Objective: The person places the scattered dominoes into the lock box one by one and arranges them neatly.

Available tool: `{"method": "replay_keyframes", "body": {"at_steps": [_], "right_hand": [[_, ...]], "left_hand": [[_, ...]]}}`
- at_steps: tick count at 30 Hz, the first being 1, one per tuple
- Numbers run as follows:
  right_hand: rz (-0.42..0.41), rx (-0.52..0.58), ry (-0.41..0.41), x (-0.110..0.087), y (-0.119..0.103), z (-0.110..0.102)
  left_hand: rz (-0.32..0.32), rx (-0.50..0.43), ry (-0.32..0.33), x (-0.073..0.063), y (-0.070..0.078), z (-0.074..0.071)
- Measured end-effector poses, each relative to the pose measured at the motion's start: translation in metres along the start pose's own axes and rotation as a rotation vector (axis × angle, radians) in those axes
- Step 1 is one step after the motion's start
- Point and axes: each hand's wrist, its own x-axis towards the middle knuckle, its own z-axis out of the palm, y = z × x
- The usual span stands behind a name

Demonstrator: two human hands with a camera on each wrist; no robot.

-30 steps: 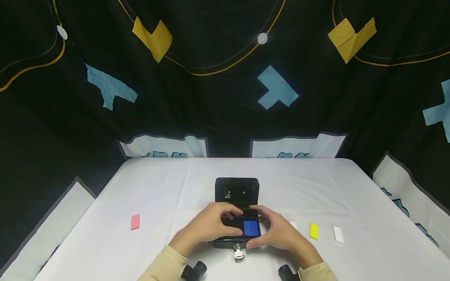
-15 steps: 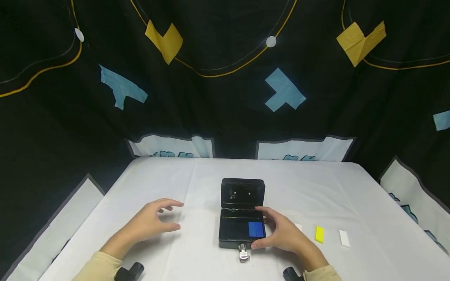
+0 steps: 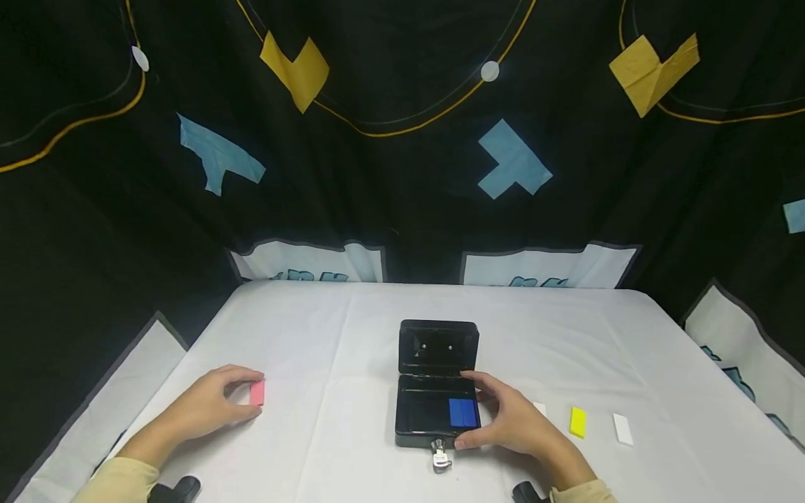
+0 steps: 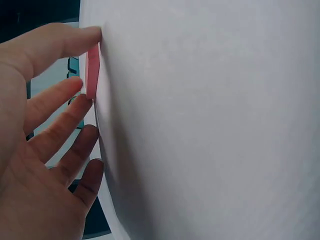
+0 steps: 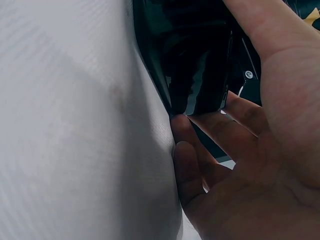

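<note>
My left hand (image 3: 202,409) is at the left of the table, thumb and fingertips at opposite ends of a small pink block (image 3: 257,392). In the left wrist view, the pink block (image 4: 92,72) sits on the cloth between thumb and fingers. My right hand (image 3: 512,420) grips the right side of a black cash box (image 3: 421,417), thumb at its front corner and fingers at the back. Its lid (image 3: 438,346) stands raised. Two blue blocks (image 3: 463,413) lie side by side in the box's right front corner. A small silver padlock (image 3: 441,457) hangs at the front.
Right of my right hand lie a yellow block (image 3: 578,423) and a white block (image 3: 622,429). Another white block (image 3: 539,407) is partly hidden behind that hand. White cloth covers the table (image 3: 352,447); a black curtain (image 3: 390,209) hangs behind.
My left hand has moved from over the box leftward across the table to the pink block, closing its fingers about it. My right hand has stayed at the box.
</note>
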Motion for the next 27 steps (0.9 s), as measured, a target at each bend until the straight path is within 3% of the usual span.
{"method": "replay_keyframes", "body": {"at_steps": [5, 9, 15, 18, 22, 27], "right_hand": [[-0.033, 0.004, -0.014, 0.000, -0.001, -0.001], [-0.035, 0.008, -0.012, 0.000, -0.001, -0.002], [-0.031, 0.008, -0.010, -0.001, 0.000, -0.003], [-0.029, 0.010, -0.011, -0.002, -0.001, -0.003], [-0.040, 0.004, -0.010, -0.001, -0.001, -0.003], [-0.044, -0.009, -0.004, -0.001, 0.000, -0.003]], "left_hand": [[-0.028, -0.010, -0.005, -0.002, 0.003, -0.004], [-0.007, -0.032, 0.006, 0.002, 0.017, -0.002], [0.064, -0.083, 0.011, 0.014, 0.059, 0.005], [0.141, -0.100, 0.025, 0.020, 0.082, 0.012], [0.233, -0.109, 0.030, 0.027, 0.109, 0.024], [0.274, -0.126, 0.005, 0.038, 0.143, 0.045]]}}
